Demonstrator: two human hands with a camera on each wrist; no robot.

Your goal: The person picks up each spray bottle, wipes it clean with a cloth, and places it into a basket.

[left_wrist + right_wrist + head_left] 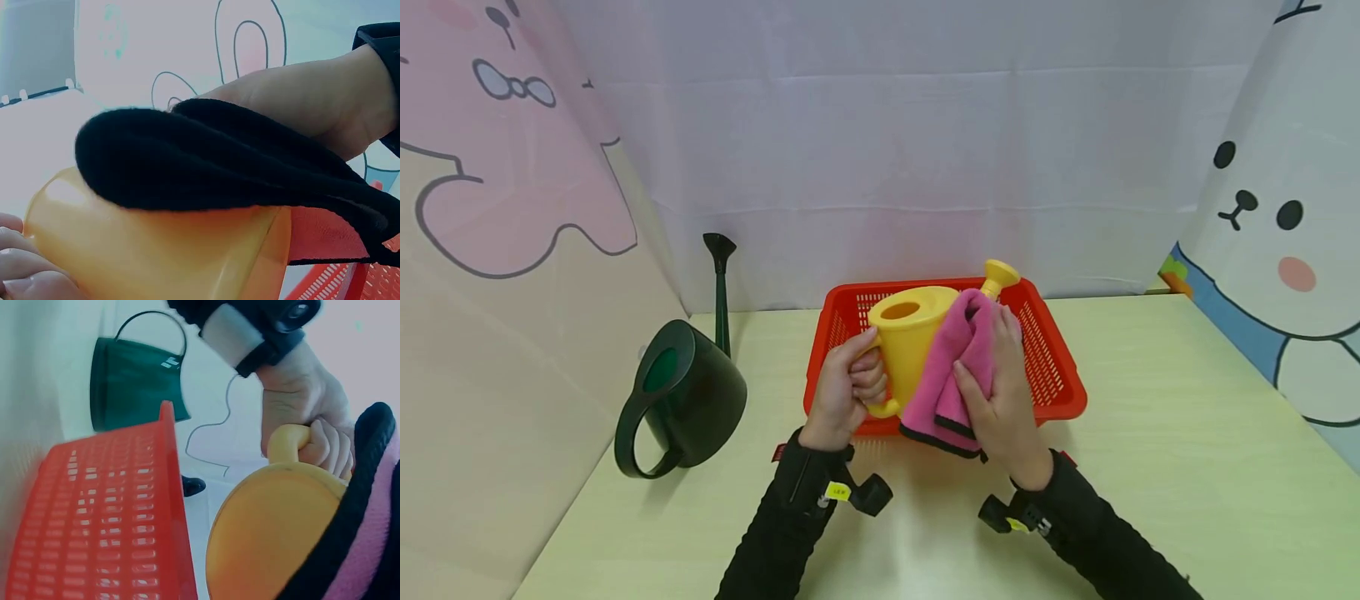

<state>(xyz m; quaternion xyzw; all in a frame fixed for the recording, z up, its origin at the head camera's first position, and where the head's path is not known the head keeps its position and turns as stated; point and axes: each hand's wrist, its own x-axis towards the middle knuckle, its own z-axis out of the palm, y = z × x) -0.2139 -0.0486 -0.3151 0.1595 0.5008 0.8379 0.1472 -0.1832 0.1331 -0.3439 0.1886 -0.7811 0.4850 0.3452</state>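
A yellow watering can [919, 340] is held up over the red basket [1060, 392]. My left hand [848, 387] grips its handle, fingers curled around it. A pink cloth [951, 367] with black edging lies against the can's right side, its lower edge hanging down. My right hand [1011, 400] holds the cloth against the can, thumb over the cloth's front; some fingers are hidden behind it. In the left wrist view the cloth's dark edge [162, 162] covers part of the yellow body. The right wrist view shows the can's base [275, 531] and my left fingers on the handle.
A dark green watering can [703, 400] with a long upright spout stands on the table [1150, 400] to the left. White curtain [925, 167] hangs behind the table, and printed cloth walls flank both sides.
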